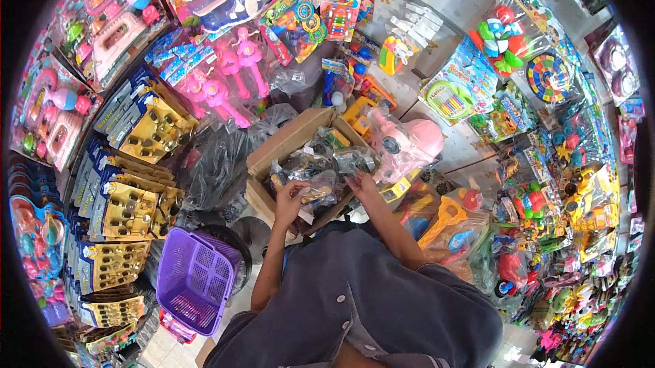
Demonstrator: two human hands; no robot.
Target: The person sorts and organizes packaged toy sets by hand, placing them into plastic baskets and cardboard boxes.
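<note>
A cardboard box (290, 141) full of small toys in clear plastic bags stands in front of me. My left hand (290, 197) grips one bagged toy (315, 189) with yellow and blue parts at the box's near side. At the box's right side, my right hand (361, 184) holds another clear bag with a dark toy (351, 160) in it. Both hands sit just above the box's contents.
A purple plastic basket (196, 278) stands at lower left. Packaged toys hang and lie all around: yellow carded packs (129, 208) on the left, pink toys (232, 71) above, a pink bagged toy (406, 141) right of the box, and sand toys (450, 221) at right.
</note>
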